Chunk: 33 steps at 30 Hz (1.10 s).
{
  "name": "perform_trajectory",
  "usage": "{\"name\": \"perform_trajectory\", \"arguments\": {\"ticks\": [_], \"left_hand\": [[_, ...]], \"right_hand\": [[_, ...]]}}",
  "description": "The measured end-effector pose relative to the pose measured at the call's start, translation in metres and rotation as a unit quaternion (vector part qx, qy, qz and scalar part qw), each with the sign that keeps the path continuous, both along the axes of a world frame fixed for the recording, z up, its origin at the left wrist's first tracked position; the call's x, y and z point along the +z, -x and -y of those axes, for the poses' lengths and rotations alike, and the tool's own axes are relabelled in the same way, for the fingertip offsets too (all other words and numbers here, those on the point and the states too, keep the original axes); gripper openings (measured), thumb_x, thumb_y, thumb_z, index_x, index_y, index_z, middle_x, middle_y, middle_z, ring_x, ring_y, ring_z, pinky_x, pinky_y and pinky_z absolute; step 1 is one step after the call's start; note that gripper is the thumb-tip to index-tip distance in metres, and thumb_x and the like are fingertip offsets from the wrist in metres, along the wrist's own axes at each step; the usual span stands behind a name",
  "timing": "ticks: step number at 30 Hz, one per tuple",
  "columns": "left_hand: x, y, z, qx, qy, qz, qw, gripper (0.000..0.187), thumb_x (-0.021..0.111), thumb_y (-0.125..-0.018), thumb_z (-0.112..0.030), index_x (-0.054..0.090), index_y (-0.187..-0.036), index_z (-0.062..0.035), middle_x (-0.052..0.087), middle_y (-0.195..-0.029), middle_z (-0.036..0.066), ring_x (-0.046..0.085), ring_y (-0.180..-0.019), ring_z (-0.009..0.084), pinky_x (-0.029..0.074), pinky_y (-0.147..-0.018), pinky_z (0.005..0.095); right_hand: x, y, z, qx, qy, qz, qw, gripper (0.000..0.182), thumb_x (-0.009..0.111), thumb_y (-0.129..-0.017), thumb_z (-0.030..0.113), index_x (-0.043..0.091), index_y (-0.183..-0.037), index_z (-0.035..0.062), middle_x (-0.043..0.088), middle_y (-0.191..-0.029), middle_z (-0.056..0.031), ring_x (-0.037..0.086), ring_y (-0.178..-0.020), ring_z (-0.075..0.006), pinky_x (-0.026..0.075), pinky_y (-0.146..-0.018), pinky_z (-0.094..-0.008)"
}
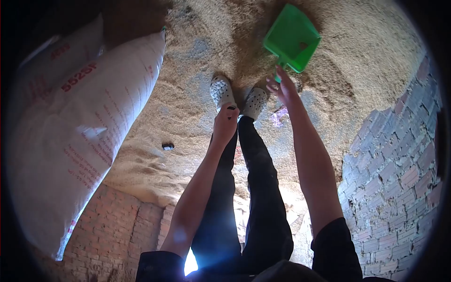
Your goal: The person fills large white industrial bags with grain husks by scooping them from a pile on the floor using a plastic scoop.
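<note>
My right hand (285, 90) is closed around the short handle of a green plastic dustpan (293, 37). Its pan points away from me, over the husk-like loose material (361, 42) on the floor, and a small brownish spot shows inside it. My left hand (226, 123) hangs in front of my legs with its fingers curled in. A small dark thing shows at those fingers, and I cannot tell what it is. Just beyond the left hand are my light, holed clogs (221, 90).
Big white printed sacks (101, 108) stand on the left. A brick wall (390, 188) runs along the right, and another brick wall (112, 221) is at lower left. On the floor lie a small dark object (167, 146) and a pinkish scrap (279, 116).
</note>
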<state>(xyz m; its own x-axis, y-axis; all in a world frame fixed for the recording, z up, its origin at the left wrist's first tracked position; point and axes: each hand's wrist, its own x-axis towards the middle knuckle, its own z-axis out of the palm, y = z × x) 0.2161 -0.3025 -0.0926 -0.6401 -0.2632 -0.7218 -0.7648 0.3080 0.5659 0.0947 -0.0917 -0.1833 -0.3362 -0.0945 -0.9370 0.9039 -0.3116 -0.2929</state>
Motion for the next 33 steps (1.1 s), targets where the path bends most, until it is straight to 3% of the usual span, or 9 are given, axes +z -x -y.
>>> {"name": "perform_trajectory", "arguments": {"ticks": [5, 11, 14, 18, 21, 25, 27, 31, 33], "left_hand": [[-0.001, 0.005, 0.000, 0.011, -0.061, -0.004, 0.998, 0.037, 0.060, -0.086, -0.025, 0.053, -0.116, -0.0029, 0.066, -0.086, 0.015, 0.065, -0.085, 0.0284, 0.049, -0.075, 0.0354], [0.030, -0.008, -0.012, 0.043, -0.119, -0.055, 0.990, 0.034, 0.057, -0.086, -0.016, 0.053, -0.119, -0.0090, 0.065, -0.091, 0.014, 0.065, -0.085, 0.0268, 0.049, -0.078, 0.0349], [0.052, -0.019, -0.021, 0.027, -0.109, 0.000, 0.994, 0.052, 0.061, -0.083, -0.011, 0.043, -0.131, -0.0092, 0.064, -0.100, 0.014, 0.063, -0.091, 0.0213, 0.050, -0.079, 0.0321], [0.062, -0.043, -0.039, 0.118, -0.016, 0.035, 0.992, 0.072, 0.069, -0.071, -0.017, 0.038, -0.135, -0.0170, 0.062, -0.106, 0.016, 0.061, -0.099, 0.0283, 0.049, -0.084, 0.0386], [0.064, -0.065, -0.048, 0.207, 0.007, 0.054, 0.977, 0.071, 0.068, -0.072, -0.022, 0.038, -0.135, -0.0102, 0.059, -0.113, 0.017, 0.061, -0.098, 0.0284, 0.048, -0.084, 0.0393], [0.066, -0.104, -0.055, 0.369, 0.060, 0.002, 0.928, 0.069, 0.068, -0.073, -0.023, 0.038, -0.134, -0.0079, 0.058, -0.114, 0.017, 0.060, -0.097, 0.0283, 0.048, -0.083, 0.0392], [0.054, -0.133, -0.055, 0.429, 0.068, 0.011, 0.901, 0.068, 0.067, -0.074, -0.024, 0.039, -0.133, -0.0067, 0.058, -0.114, 0.017, 0.060, -0.097, 0.0283, 0.047, -0.083, 0.0392], [0.015, -0.187, -0.042, 0.526, 0.048, 0.051, 0.848, 0.066, 0.066, -0.075, -0.025, 0.040, -0.132, -0.0044, 0.058, -0.115, 0.017, 0.060, -0.095, 0.0283, 0.047, -0.083, 0.0391], [-0.009, -0.213, -0.048, 0.563, 0.029, 0.072, 0.823, 0.065, 0.066, -0.075, -0.025, 0.040, -0.131, -0.0033, 0.058, -0.115, 0.017, 0.060, -0.095, 0.0283, 0.047, -0.083, 0.0390]], "right_hand": [[0.005, -0.012, 0.008, -0.154, -0.007, -0.018, 0.988, 0.051, 0.047, -0.095, 0.027, 0.030, -0.140, 0.0140, 0.038, -0.136, -0.0135, 0.043, -0.123, -0.0299, 0.032, -0.102, -0.0459], [0.107, -0.046, 0.034, -0.142, 0.068, 0.001, 0.988, 0.046, 0.055, -0.089, 0.026, 0.045, -0.133, 0.0166, 0.052, -0.122, -0.0065, 0.050, -0.113, -0.0255, 0.036, -0.098, -0.0429], [0.149, -0.070, 0.052, -0.110, 0.091, -0.010, 0.990, 0.042, 0.052, -0.091, 0.031, 0.046, -0.132, 0.0211, 0.054, -0.121, -0.0037, 0.052, -0.106, -0.0217, 0.039, -0.093, -0.0413], [0.190, -0.096, 0.078, -0.092, 0.132, 0.015, 0.987, 0.041, 0.050, -0.093, 0.027, 0.044, -0.132, 0.0164, 0.059, -0.107, -0.0077, 0.058, -0.084, -0.0162, 0.044, -0.074, -0.0311], [0.209, -0.124, 0.100, -0.103, 0.158, 0.068, 0.980, 0.051, 0.052, -0.091, 0.023, 0.034, -0.138, 0.0168, 0.055, -0.092, -0.0071, 0.054, -0.064, -0.0134, 0.042, -0.052, -0.0236], [0.253, -0.160, 0.149, -0.115, 0.050, 0.118, 0.985, 0.059, 0.052, -0.091, 0.019, 0.024, -0.143, 0.0189, 0.051, -0.102, -0.0088, 0.052, -0.063, -0.0135, 0.040, -0.042, -0.0226], [0.283, -0.171, 0.161, -0.044, 0.020, 0.006, 0.999, 0.064, 0.050, -0.090, 0.010, 0.019, -0.145, 0.0207, 0.053, -0.107, -0.0141, 0.053, -0.052, -0.0126, 0.033, -0.033, -0.0207], [0.304, -0.206, 0.163, 0.029, 0.047, 0.012, 0.998, 0.068, 0.051, -0.089, 0.008, 0.014, -0.146, 0.0153, 0.046, -0.125, -0.0164, 0.060, -0.060, -0.0165, 0.038, -0.035, -0.0211], [0.328, -0.214, 0.160, 0.172, 0.055, 0.039, 0.983, 0.071, 0.052, -0.090, 0.010, 0.008, -0.146, 0.0134, 0.037, -0.135, -0.0190, 0.064, -0.067, -0.0189, 0.041, -0.036, -0.0218]]}}
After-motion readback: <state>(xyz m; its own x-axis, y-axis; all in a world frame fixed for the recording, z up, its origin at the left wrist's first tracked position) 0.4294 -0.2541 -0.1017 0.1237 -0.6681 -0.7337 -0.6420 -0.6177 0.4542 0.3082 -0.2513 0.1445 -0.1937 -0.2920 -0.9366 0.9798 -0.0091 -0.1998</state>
